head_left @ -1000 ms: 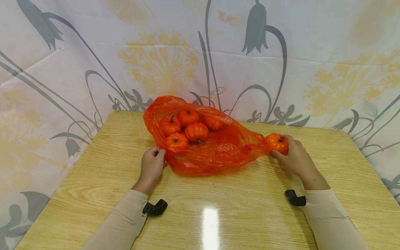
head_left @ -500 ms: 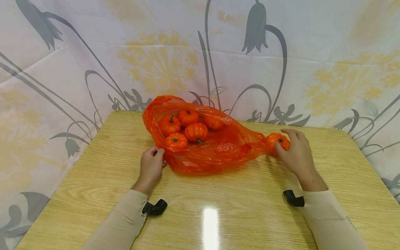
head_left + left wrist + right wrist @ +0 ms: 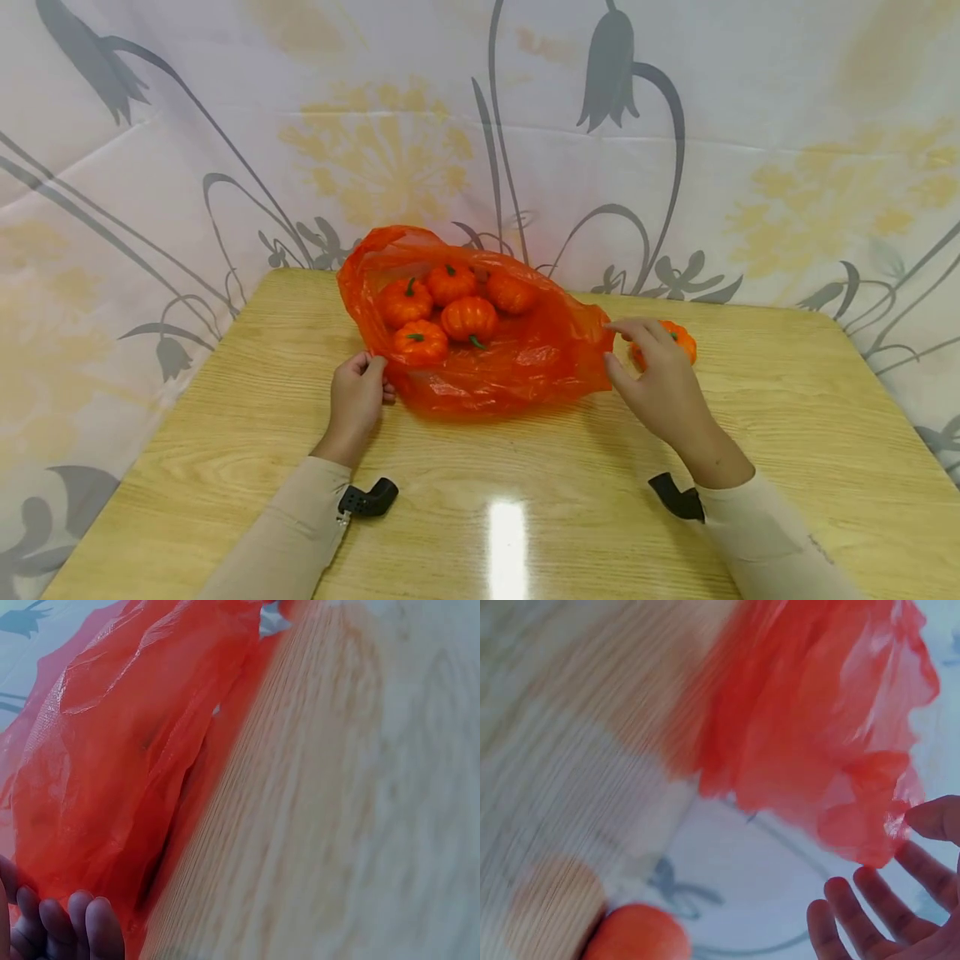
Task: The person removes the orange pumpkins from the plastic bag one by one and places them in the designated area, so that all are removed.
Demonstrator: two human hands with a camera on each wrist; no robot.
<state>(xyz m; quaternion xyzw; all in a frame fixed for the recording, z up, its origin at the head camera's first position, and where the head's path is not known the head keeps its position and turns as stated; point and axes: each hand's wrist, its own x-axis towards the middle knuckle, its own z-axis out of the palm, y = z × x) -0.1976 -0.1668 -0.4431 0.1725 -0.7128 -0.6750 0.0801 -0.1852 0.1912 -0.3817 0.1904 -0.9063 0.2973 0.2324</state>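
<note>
The person's left hand (image 3: 356, 404) pinches the near left rim of an orange plastic bag (image 3: 517, 379). Inside the bag's wide mouth several small orange pumpkins (image 3: 469, 319) with green stems lie together. At the bag's right end is the right hand (image 3: 663, 392), thumb and forefinger parted at the plastic; in the right wrist view, the right hand (image 3: 900, 907) has its other fingers spread. One more pumpkin (image 3: 684, 341) lies on the table behind the right hand, partly hidden by it. Curled fingers of the left hand (image 3: 64, 926) show beside the bag in the left wrist view.
The light wooden table (image 3: 450, 517) extends on both sides of the bag and in front of it. Behind it hangs a pale cloth (image 3: 480, 150) with grey and yellow flowers, close to the back edge. A black camera mount (image 3: 369, 498) is on the left wrist.
The right hand has let go of the separate pumpkin and moved left to the bag's end. That end has shifted left, off the pumpkin, and opened wider. The left hand has barely moved.
</note>
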